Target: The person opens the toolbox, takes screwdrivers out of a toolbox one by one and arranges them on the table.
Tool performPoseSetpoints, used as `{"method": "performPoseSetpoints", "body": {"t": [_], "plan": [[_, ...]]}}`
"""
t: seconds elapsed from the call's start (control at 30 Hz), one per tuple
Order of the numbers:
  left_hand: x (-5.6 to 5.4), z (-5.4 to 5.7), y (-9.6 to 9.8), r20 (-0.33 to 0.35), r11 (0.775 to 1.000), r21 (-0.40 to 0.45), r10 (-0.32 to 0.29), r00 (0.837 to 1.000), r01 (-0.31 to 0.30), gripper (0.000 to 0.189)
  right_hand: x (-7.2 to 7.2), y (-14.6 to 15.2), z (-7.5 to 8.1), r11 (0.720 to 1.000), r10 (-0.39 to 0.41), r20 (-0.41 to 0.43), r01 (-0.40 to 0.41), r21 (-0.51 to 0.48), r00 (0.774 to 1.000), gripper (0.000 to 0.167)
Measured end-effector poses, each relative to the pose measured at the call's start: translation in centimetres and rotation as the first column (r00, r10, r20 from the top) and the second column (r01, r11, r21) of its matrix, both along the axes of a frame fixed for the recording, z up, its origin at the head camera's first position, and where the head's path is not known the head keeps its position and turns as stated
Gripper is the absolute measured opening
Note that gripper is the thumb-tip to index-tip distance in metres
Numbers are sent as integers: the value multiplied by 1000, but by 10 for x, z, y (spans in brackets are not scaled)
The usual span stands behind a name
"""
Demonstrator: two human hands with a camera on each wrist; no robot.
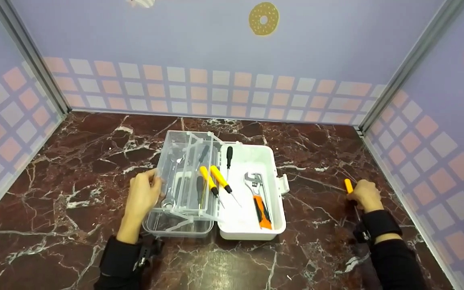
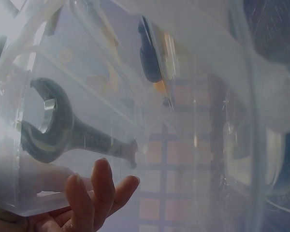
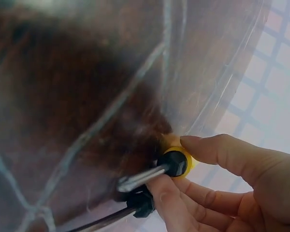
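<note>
With hands well apart over the tabletop, gripping the white toolbox by its clear tray leftmost edge, left hand; pinching a yellow-handled screwdriver near the surface's right edge, right hand. Probably light, stiff, slightly slippery; best held mid-handle.

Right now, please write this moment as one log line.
left hand: at clear tray; right hand: pinches yellow-handled screwdriver; toolbox: open
</note>
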State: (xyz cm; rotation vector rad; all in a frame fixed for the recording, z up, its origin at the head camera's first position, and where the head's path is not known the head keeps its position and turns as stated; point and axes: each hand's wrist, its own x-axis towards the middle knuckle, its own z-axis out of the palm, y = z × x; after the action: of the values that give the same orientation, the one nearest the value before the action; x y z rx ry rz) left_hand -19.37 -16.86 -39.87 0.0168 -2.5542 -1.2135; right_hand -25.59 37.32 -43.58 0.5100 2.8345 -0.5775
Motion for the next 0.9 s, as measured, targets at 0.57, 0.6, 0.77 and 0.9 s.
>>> {"method": "performPoseSetpoints", "body": {"t": [0.57,0.6,0.77,0.9], "plan": [[0,-1,-1,16,999,28,-23,1000,23,30,5,-33,53,990,96,-97,-85,116,991,34],[0,-1,-1,19,999,29,-24,1000,24,30,5,-37,57,987,115,-112,-101,123,987,34],[0,-1,-1,16,1000,23,-16,1000,16,26,5,-67,74,968,233,-214,-205,144,949,34],[0,-1,-1,17,1000,17,-8,1000,7,25,3,-97,85,946,322,-303,-294,137,897,26]]}}
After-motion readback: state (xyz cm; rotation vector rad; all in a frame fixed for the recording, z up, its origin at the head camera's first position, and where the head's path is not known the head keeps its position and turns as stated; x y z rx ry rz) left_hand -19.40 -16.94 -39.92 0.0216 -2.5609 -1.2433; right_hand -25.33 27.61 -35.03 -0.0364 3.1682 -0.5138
